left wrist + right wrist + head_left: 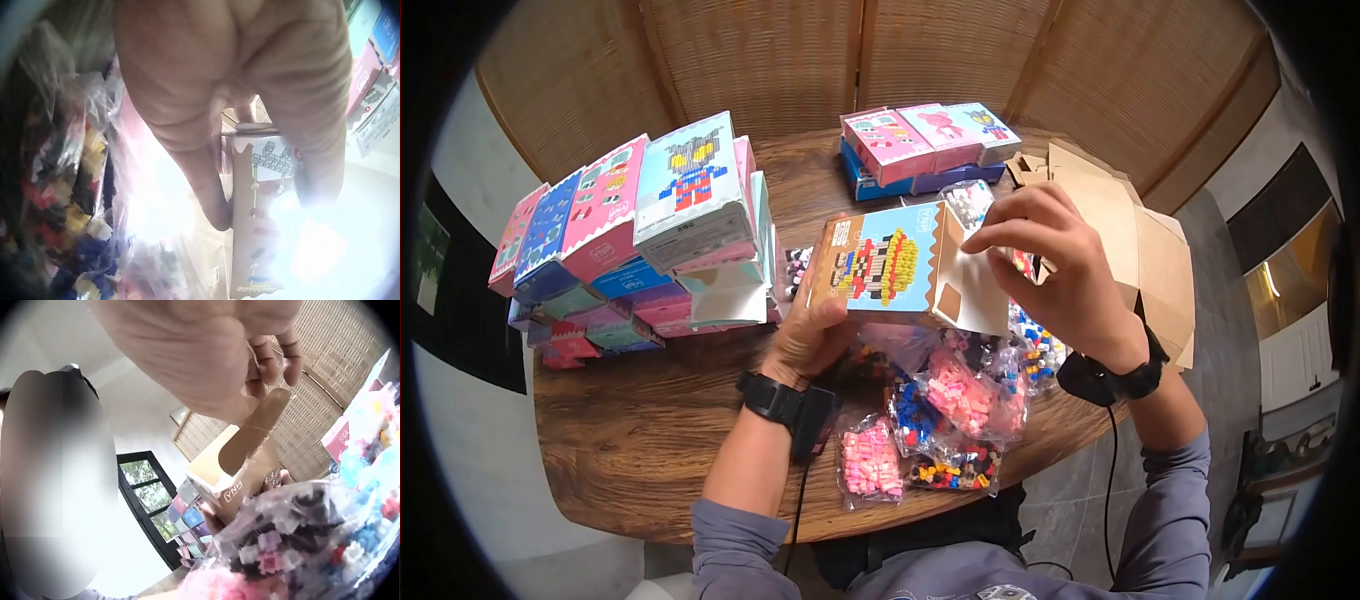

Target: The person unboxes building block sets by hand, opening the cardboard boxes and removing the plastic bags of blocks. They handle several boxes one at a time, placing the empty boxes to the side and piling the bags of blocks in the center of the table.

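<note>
A small cardboard box (880, 262) is held up over the table, a blue panel with a pixel-style block figure facing up. My left hand (810, 325) grips its left end, thumb on the near side; in the left wrist view the thumb and fingers straddle a printed side of the box (256, 219). At the box's opened right end stands a white-lined flap (980, 292). The right hand (1060, 270) has its thumb and forefinger bent together at this flap's upper edge. In the right wrist view the brown flap (253, 434) rises toward the curled fingers.
Below the box lie several clear bags of coloured bricks (960, 395). Stacked toy boxes (630, 230) fill the table's left side, with another stack (930, 145) at the back. An opened brown carton (1140, 250) stands at the right. A folding screen (800, 60) rises behind.
</note>
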{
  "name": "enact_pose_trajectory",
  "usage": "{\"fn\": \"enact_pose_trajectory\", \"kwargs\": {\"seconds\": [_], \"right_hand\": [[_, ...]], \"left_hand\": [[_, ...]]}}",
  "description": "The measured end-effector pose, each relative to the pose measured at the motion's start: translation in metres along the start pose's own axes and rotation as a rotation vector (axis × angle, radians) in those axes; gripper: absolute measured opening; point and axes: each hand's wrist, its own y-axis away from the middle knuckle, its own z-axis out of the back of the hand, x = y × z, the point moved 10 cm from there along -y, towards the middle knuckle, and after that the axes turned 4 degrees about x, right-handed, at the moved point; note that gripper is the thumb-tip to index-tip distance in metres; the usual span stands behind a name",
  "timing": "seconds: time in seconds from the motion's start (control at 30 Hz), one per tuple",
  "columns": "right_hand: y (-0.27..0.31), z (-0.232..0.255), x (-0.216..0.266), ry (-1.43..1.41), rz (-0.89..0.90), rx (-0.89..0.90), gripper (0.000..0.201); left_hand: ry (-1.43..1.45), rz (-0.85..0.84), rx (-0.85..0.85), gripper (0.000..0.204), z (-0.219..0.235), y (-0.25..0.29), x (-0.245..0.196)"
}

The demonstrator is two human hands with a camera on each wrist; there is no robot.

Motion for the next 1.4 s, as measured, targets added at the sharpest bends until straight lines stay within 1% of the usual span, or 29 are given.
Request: {"fn": "enact_pose_trajectory", "kwargs": {"seconds": [0.03, 0.13, 0.17, 0.27, 0.37, 0.47, 0.57, 0.6, 0.67, 0.77, 0.8, 0.9, 1.0, 1.13, 1.2, 1.23, 1.33, 1.37, 1.4], "right_hand": [[-0.002, 0.001, 0.011, 0.058, 0.082, -0.04, 0.025], [-0.003, -0.009, 0.022, 0.091, 0.048, 0.038, 0.026], [-0.004, -0.012, 0.023, 0.105, 0.051, 0.048, 0.031], [-0.008, -0.019, 0.02, 0.189, 0.033, 0.138, 0.03], [-0.009, -0.015, 0.02, 0.193, 0.006, 0.044, 0.036], [-0.01, -0.018, 0.018, 0.164, -0.036, 0.03, 0.031], [-0.009, -0.022, 0.02, 0.196, 0.011, 0.104, 0.025], [-0.01, -0.02, 0.022, 0.203, 0.03, 0.093, 0.023], [-0.012, -0.019, 0.027, 0.218, 0.073, 0.072, 0.02], [-0.01, -0.017, 0.032, 0.223, 0.104, 0.034, 0.016], [-0.009, -0.013, 0.033, 0.193, 0.114, -0.004, 0.017], [-0.002, 0.007, 0.03, 0.101, 0.144, -0.108, 0.023], [0.011, 0.035, 0.025, 0.073, 0.064, -0.197, 0.024], [0.04, 0.068, 0.011, 0.05, 0.02, -0.293, 0.021], [0.059, 0.079, 0.007, 0.017, 0.057, -0.398, 0.022], [0.068, 0.084, 0.003, 0.009, 0.063, -0.419, 0.021], [0.089, 0.086, -0.016, -0.005, -0.075, -0.499, 0.021], [0.095, 0.082, -0.024, -0.031, -0.14, -0.509, 0.022], [0.097, 0.074, -0.026, -0.005, -0.164, -0.473, 0.022]], "left_hand": [[-0.016, 0.01, -0.006, 0.111, -0.001, 0.0, 0.0], [-0.056, 0.014, -0.023, 0.111, -0.004, -0.001, 0.0], [-0.062, 0.001, -0.026, 0.111, -0.005, -0.001, 0.001], [-0.075, 0.003, -0.02, 0.111, -0.005, -0.001, 0.001], [-0.08, 0.024, -0.024, 0.113, -0.002, 0.0, 0.002], [-0.086, 0.02, -0.039, 0.114, -0.003, -0.001, 0.001], [-0.093, 0.021, -0.007, 0.115, -0.005, -0.004, 0.003], [-0.095, 0.025, 0.012, 0.115, -0.006, -0.004, 0.004], [-0.103, 0.037, -0.004, 0.115, -0.005, -0.003, 0.005], [-0.109, 0.045, 0.009, 0.111, 0.001, 0.0, 0.004], [-0.11, 0.047, 0.019, 0.109, 0.003, 0.001, 0.005], [-0.142, 0.015, -0.047, 0.111, 0.011, 0.002, 0.003], [-0.098, -0.02, -0.052, 0.111, 0.008, 0.0, -0.002], [0.021, -0.058, -0.05, 0.105, 0.002, -0.005, -0.006], [0.094, -0.059, -0.038, 0.102, 0.008, -0.005, -0.004], [0.172, -0.064, -0.002, 0.1, 0.007, -0.006, -0.003], [0.19, -0.052, 0.033, 0.102, 0.007, -0.006, -0.003], [0.265, -0.036, 0.048, 0.103, 0.005, -0.006, -0.001], [0.34, -0.02, 0.064, 0.104, 0.004, -0.005, 0.001]]}}
